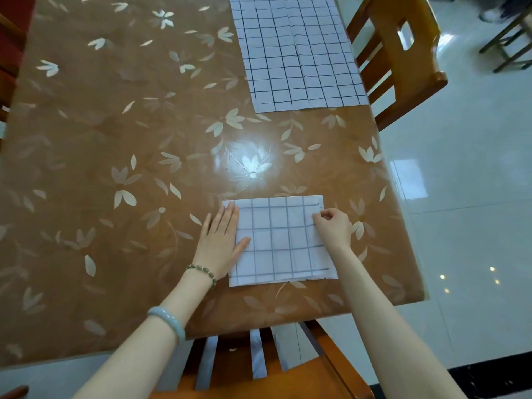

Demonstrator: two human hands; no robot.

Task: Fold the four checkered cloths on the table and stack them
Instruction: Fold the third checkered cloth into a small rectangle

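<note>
Pinching noted: folded checkered cloth [283, 243], near front edge of tabletop [115, 139], held at right edge by right hand [334, 226]; left hand [221, 240] pressed flat, fingers straight, on left edge. Layers likely skewed if pinched edge is tugged

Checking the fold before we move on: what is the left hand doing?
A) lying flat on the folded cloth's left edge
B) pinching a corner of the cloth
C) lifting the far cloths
A: the left hand lies flat, fingers straight, on the left edge of the folded cloth.
</note>
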